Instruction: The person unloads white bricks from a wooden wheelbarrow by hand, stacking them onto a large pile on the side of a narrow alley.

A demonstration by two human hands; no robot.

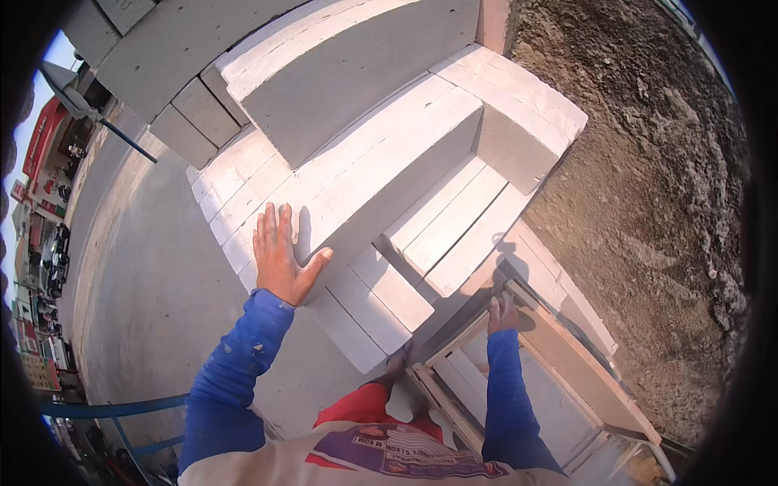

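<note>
Pale grey concrete blocks are stacked in steps before me. Fingers stretched out, my left hand (pixel 284 261) lies flat on top of a long block (pixel 365 162). Lower right, my right hand (pixel 502 314) is closed on the upper end of a wooden frame (pixel 559 336), its fingertips partly hidden in shadow. Shorter blocks (pixel 381 292) stick out between my two hands, with a dark gap beside them. My bare foot (pixel 396 362) shows below these blocks.
A rough earth-brown wall (pixel 632 162) rises on the right. Taller blocks (pixel 365 81) stand at the back. Far below on the left runs a grey paved surface (pixel 146 283) beside parked motorbikes (pixel 55 259) and shopfronts. A blue metal rail (pixel 121 407) crosses the lower left.
</note>
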